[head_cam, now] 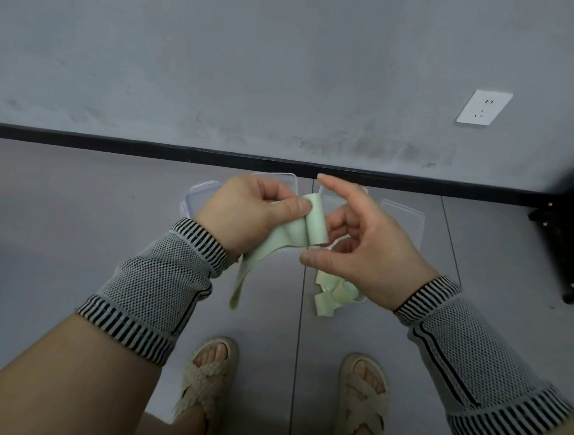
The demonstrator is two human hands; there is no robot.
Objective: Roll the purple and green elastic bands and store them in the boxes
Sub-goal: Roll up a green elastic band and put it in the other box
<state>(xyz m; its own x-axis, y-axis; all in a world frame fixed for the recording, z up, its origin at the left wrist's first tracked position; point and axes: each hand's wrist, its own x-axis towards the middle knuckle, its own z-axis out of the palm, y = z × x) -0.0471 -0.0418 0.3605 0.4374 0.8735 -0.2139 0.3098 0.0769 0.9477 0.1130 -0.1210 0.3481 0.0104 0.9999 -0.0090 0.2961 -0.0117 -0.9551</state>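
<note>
No readable text, label, brand, number or sign is showing anywhere in the head view. The white rectangular plastic wall socket (484, 107) on the grey wall is presenting only its slot openings, with no legible marking. The clear plastic boxes (401, 216) on the grey floor, near the black skirting edge, are carrying no visible lettering. The pale green elastic band (314, 224) and the grey-and-black striped knitted sleeves (171, 277) are displaying patterns only, no characters.
</note>
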